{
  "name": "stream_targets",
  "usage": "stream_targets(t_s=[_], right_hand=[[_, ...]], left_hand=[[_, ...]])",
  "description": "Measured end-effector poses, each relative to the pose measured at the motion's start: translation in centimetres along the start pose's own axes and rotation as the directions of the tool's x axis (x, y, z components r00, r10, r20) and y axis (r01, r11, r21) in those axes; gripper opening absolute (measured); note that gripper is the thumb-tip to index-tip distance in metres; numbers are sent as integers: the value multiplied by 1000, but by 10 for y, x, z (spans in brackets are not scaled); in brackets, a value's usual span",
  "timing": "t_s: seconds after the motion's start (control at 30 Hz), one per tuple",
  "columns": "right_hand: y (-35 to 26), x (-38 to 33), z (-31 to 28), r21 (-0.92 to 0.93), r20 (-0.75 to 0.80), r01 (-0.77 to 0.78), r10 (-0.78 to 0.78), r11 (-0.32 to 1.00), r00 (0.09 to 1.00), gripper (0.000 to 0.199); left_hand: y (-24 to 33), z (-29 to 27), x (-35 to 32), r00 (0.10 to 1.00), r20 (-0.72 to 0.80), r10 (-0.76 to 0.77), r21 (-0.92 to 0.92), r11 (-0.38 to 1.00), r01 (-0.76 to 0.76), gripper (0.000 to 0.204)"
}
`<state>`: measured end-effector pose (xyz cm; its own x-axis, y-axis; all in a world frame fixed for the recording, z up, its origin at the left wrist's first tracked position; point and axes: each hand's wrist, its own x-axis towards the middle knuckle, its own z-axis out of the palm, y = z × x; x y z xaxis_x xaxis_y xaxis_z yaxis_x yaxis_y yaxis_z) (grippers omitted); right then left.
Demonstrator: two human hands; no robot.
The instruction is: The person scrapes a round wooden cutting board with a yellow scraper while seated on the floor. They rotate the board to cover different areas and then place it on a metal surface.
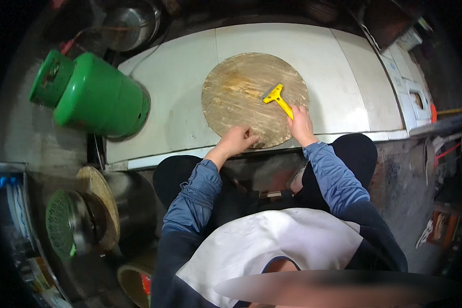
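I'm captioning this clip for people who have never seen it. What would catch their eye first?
The big green gas cylinder lying at the far left, beside the white tiled counter. Then the round wooden board mid-counter, where the right hand holds a yellow scraper on it while the left hand rests at its near edge.

Head-worn fisheye, straight down, close.

Under my left hand (239, 139) the round board (241, 95) is worn, matt wood, scuffed and streaky, my right hand (299, 124) holds a glossy yellow plastic scraper (278, 98) with a dull metal blade, and the counter (174, 108) is smooth white tile.
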<state>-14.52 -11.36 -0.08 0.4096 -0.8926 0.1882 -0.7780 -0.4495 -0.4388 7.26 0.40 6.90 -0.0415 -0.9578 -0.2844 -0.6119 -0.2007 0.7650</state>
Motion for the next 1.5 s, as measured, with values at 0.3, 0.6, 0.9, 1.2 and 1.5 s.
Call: stream_targets(t_s=[0.3, 0.6, 0.9, 1.2, 1.5], right_hand=[[-38, -42, -52, 328, 353, -5, -118, 944, 928, 43], [-59, 58, -9, 175, 256, 53, -97, 983, 962, 38], [-66, -22, -31, 267, 358, -66, -35, 961, 933, 40], [-64, 74, 1, 75, 431, -301, 241, 951, 869, 39], [-67, -27, -34, 155, 436, -212, 125, 965, 891, 39]], left_hand=[[5, 24, -5, 944, 328, -36, 426, 898, -114, 32], [36, 49, 3, 890, 455, 43, 396, 885, -245, 27], [68, 31, -24, 845, 489, 219, 387, 813, -434, 21], [70, 24, -25, 857, 449, 253, 338, 840, -425, 18], [66, 10, -42, 853, 449, 267, 297, 855, -424, 19]])
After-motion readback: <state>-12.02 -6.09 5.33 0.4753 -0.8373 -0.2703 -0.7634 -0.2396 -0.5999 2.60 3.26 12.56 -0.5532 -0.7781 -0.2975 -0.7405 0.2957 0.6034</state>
